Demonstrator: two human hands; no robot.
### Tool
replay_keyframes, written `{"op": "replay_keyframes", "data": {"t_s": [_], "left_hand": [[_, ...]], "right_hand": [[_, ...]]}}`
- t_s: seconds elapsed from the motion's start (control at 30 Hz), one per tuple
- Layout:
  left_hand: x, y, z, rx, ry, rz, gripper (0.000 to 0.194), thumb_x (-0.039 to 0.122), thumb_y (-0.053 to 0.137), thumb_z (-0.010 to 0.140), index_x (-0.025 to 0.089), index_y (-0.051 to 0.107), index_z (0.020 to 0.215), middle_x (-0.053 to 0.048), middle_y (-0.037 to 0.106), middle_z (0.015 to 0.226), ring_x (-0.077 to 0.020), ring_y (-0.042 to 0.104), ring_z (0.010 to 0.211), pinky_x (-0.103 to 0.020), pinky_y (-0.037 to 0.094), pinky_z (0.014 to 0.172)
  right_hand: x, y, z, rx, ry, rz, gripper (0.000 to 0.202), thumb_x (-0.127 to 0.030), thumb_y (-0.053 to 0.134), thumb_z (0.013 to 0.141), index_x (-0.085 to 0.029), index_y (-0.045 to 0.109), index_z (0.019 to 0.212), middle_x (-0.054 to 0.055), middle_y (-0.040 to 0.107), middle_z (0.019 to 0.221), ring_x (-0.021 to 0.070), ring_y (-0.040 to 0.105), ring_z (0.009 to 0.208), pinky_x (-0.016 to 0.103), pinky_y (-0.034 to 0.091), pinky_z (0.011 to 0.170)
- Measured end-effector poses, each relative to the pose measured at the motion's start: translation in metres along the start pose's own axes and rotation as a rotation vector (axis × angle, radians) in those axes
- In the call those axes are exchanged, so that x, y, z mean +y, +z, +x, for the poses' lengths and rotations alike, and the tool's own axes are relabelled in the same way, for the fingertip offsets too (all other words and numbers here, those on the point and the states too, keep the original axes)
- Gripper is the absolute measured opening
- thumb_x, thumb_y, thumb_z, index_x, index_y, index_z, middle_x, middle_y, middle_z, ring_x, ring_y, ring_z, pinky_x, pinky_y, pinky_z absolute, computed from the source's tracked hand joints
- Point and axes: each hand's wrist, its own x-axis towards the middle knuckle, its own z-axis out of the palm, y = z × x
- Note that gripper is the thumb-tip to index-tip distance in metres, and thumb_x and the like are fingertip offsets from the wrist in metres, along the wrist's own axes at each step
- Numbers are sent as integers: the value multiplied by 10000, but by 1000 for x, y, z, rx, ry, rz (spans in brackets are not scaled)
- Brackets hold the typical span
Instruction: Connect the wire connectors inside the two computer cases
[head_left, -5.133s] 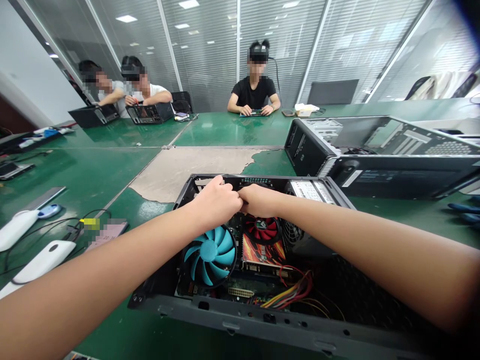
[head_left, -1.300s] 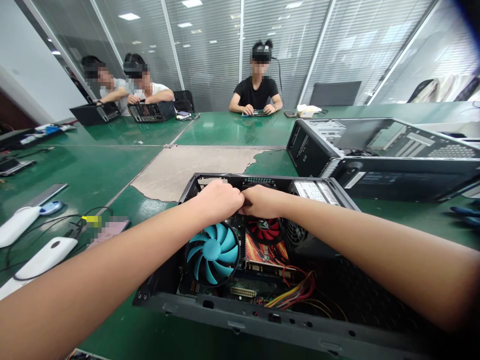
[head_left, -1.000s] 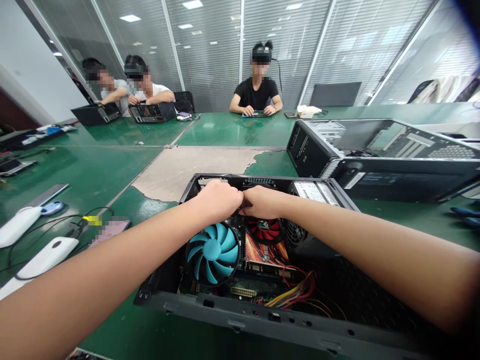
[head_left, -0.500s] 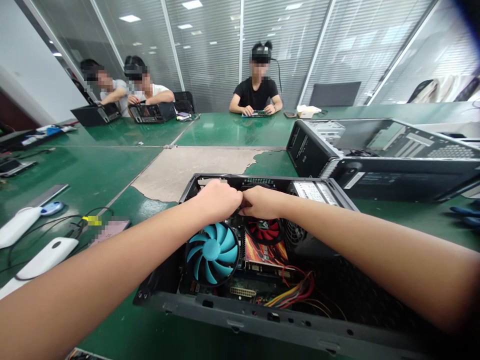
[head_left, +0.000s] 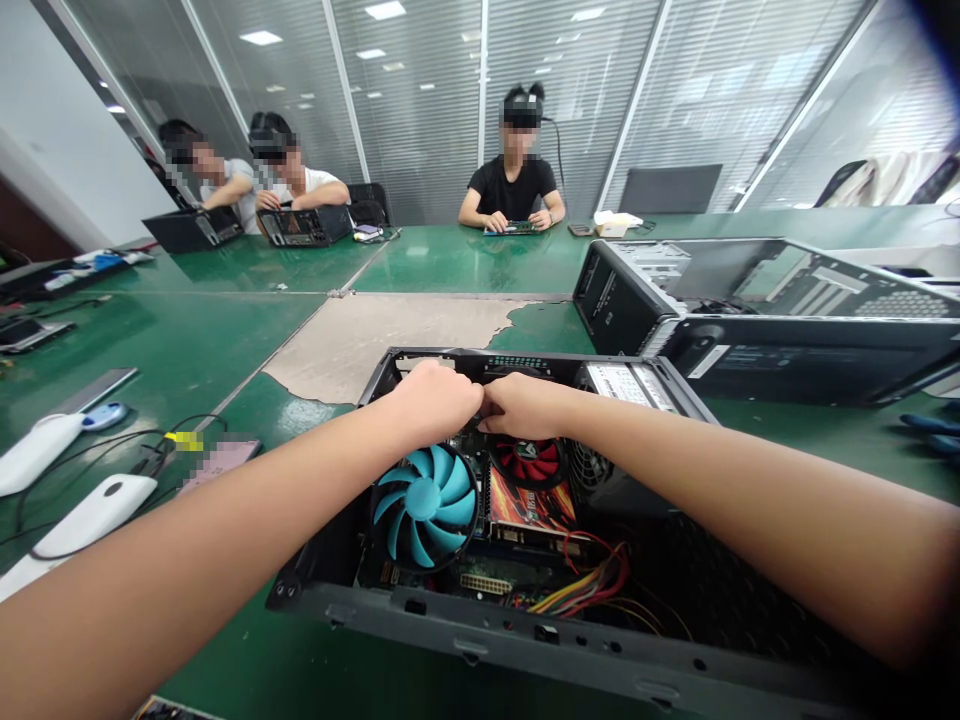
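Both my hands meet over the far side of an open black computer case (head_left: pixel 480 625) that lies before me. My left hand (head_left: pixel 439 398) is closed, knuckles up, behind the blue-bladed cooling fan (head_left: pixel 424 498). Touching or nearly touching it, my right hand (head_left: pixel 519 404) has its fingers curled in, just past the graphics card (head_left: pixel 531 498) with its red fan. Whatever the fingertips grip is hidden by the hands. A bundle of coloured power cables (head_left: pixel 585 588) rests loose in the case, and a power supply (head_left: pixel 626 385) sits at its back right.
A second open computer case (head_left: pixel 780 345) stands at right, with blue-handled pliers or a similar tool (head_left: pixel 934 432) near it. White handheld devices (head_left: pixel 97 512) and cables lie at left. Across the green table (head_left: pixel 442 260), several people work on cases and a circuit board.
Almost nothing differs. Both hands keep the same place and closed pose, with at most a tiny shift of the left hand.
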Motion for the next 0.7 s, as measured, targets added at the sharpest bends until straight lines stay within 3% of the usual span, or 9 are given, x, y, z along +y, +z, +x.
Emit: {"op": "replay_keyframes", "data": {"t_s": [0.37, 0.7], "left_hand": [[-1, 3, -2, -28, 57, 40, 167, 100, 522, 874, 120, 688, 882, -129, 727, 831, -245, 711, 782, -314, 466, 631], [-1, -1, -3, -15, 32, -15, 212, 135, 482, 914, 144, 673, 1008, -117, 722, 851, -246, 707, 796, -322, 464, 646]], "right_hand": [[2, 3, 2, 8, -9, 29, 219, -296, 608, 867, -151, 719, 987, 105, 740, 998, 244, 661, 916, 313, 434, 730], [3, 5, 3, 14, -20, -7, 171, -302, 604, 866, -170, 710, 891, 93, 739, 899, 239, 659, 851, 314, 402, 671]]}}
